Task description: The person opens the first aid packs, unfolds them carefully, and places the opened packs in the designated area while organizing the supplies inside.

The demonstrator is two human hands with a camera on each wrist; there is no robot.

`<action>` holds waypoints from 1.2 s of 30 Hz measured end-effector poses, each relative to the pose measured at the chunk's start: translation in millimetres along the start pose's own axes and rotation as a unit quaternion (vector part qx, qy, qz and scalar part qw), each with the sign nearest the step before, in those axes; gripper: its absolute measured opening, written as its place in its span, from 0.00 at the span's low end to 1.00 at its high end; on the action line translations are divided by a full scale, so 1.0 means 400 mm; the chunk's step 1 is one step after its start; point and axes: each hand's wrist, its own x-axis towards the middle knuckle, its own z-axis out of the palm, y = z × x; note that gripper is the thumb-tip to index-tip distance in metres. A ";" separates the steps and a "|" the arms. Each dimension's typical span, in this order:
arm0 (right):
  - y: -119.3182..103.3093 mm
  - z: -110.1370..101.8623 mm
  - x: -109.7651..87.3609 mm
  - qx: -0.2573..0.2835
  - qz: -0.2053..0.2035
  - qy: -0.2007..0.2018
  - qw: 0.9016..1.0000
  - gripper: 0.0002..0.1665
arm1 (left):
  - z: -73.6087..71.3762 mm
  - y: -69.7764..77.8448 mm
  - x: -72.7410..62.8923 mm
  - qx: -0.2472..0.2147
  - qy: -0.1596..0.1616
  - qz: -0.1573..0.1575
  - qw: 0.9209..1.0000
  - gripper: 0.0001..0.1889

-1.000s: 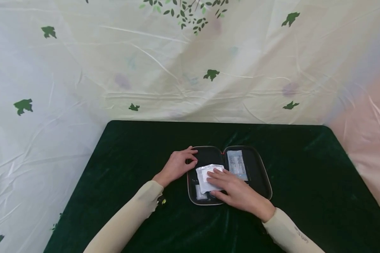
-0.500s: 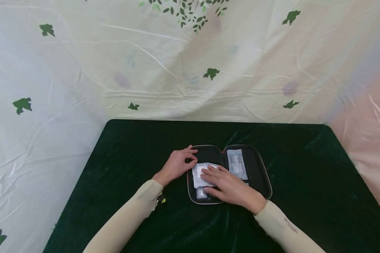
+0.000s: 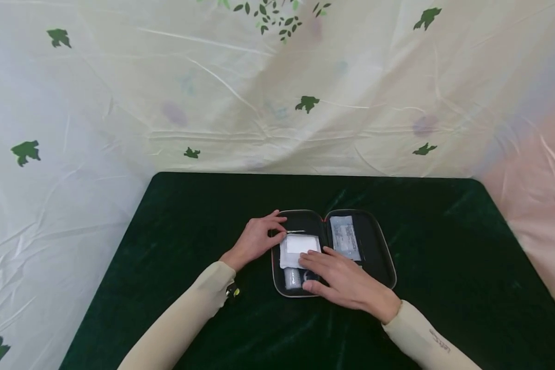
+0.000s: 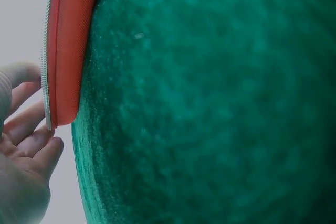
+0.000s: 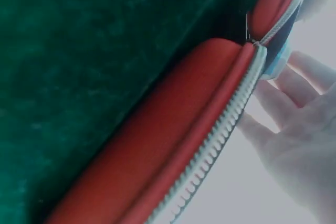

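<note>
An unfolded zippered case (image 3: 388, 246), black inside and red outside, lies on the table. At its left rim, my left hand (image 3: 256, 239) has relaxed fingers resting over the edge, with fingertips inside. A white flat packet (image 3: 302, 244) lies in the left half. My right hand (image 3: 347, 280) touches the packet's lower right with nearly straight fingers, palm down. Below the packet sit a small clear-wrapped roll (image 3: 292, 278) and a dark item (image 3: 308, 276) partly hidden by the right thumb. A thin pale strip (image 3: 296, 231) shows above the packet; its kind is unclear.
A pale blue printed packet (image 3: 345, 237) lies in the case's right half. Dark green velvet cloth (image 3: 203, 205) covers the table, whose far edge meets a white hanging sheet (image 3: 240, 123) with green bird shapes.
The white packet has shifted left and slightly up within the left half, and lies straighter. My right hand moved left with it, then drew back a little right. My left hand stayed at the rim.
</note>
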 end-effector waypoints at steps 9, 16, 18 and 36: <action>0.014 -0.002 0.031 -0.004 -0.003 -0.018 1.000 0.38 | -0.007 0.001 0.002 0.007 -0.011 0.001 1.000 0.08; 0.020 0.003 0.046 -0.009 -0.007 -0.015 1.000 0.37 | -0.012 -0.001 -0.002 0.003 -0.032 0.004 0.999 0.09; 0.022 0.003 0.049 -0.016 -0.007 -0.013 1.000 0.37 | -0.013 0.000 -0.006 0.004 -0.039 0.007 0.999 0.11; 0.072 -0.017 -0.007 -0.009 0.031 0.038 0.999 0.34 | -0.001 0.015 0.000 0.110 -0.087 -0.022 0.990 0.45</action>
